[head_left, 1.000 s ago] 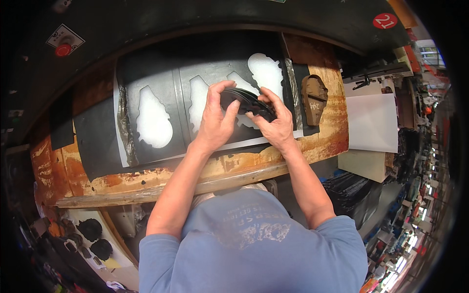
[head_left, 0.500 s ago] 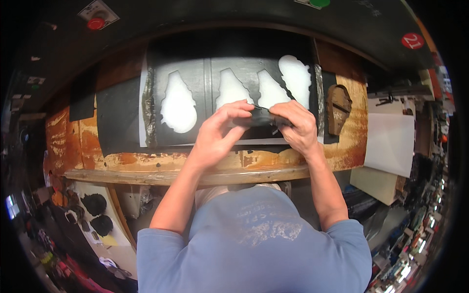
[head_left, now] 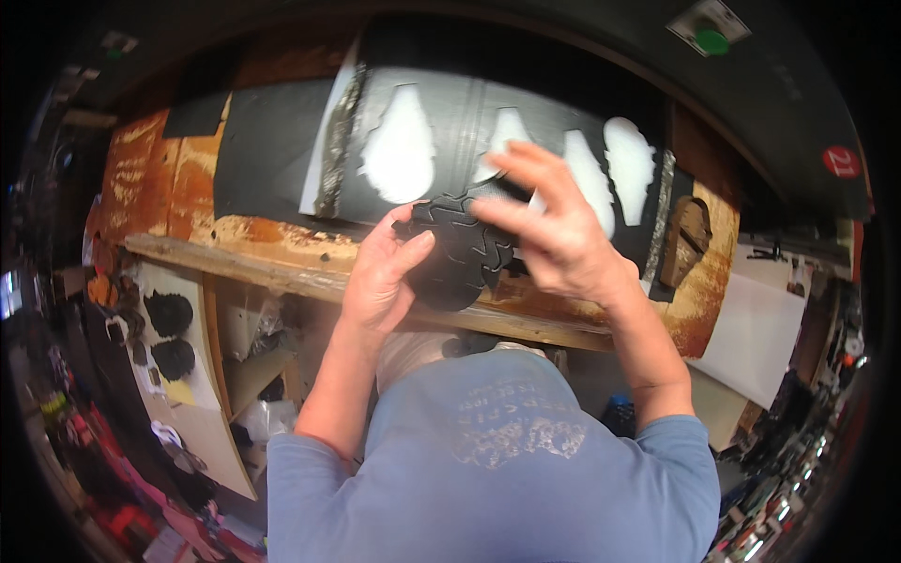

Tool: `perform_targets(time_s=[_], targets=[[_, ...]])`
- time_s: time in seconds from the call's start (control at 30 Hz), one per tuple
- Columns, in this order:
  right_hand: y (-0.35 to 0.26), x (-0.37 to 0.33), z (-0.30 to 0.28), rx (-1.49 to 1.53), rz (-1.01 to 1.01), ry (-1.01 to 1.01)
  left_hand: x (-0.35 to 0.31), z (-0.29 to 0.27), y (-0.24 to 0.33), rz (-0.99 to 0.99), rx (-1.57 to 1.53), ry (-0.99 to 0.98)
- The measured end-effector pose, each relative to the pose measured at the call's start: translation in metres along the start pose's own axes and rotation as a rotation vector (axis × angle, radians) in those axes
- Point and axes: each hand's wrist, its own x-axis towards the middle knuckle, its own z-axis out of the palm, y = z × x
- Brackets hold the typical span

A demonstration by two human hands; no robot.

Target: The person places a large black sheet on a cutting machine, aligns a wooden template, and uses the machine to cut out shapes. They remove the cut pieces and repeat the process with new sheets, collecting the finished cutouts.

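Observation:
Above the bench's near edge, my left hand pinches the left side of a black, grooved shoe sole between thumb and fingers. The sole is tilted, with wavy grooves on the face that shows. Over its upper right part is my right hand, blurred by motion, with its fingers apart; whether it touches the sole I cannot tell. Behind the hands lies a black panel bearing several white sole-shaped areas, among them a white shape at the left and one at the right. My right hand partly covers the middle ones.
A brown sole-shaped block lies on the worn wooden bench, right of the panel. Black sheet material covers the bench on the left. A green button sits on the dark machine above. White sheets stand at the right.
The view has shifted and turned. The black sole, seen nearly edge-on between both hands before, now shows its grooved face, lower and nearer me. My right hand's fingers have spread.

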Motion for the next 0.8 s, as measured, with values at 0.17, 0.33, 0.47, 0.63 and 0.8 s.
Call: perform_targets(time_s=[0.17, 0.33, 0.47, 0.63, 0.8], targets=[[-0.022, 0.008, 0.039, 1.060, 0.870, 0.210, -0.013, -0.015, 0.005, 0.250, -0.152, 0.071], [-0.064, 0.051, 0.098, 0.901, 0.885, 0.253, -0.017, -0.041, 0.018, 0.316, 0.124, 0.066], [-0.090, 0.099, 0.148, 0.812, 0.688, 0.164, -0.034, -0.102, 0.049, 0.303, -0.140, 0.073], [-0.105, 0.153, 0.215, 0.496, 0.610, -0.102, -0.087, -0.185, 0.092, 0.500, -0.146, 0.372], [-0.085, 0.178, 0.265, 0.371, 0.550, -0.070, -0.150, -0.304, 0.145, 0.903, -0.397, 0.748]])
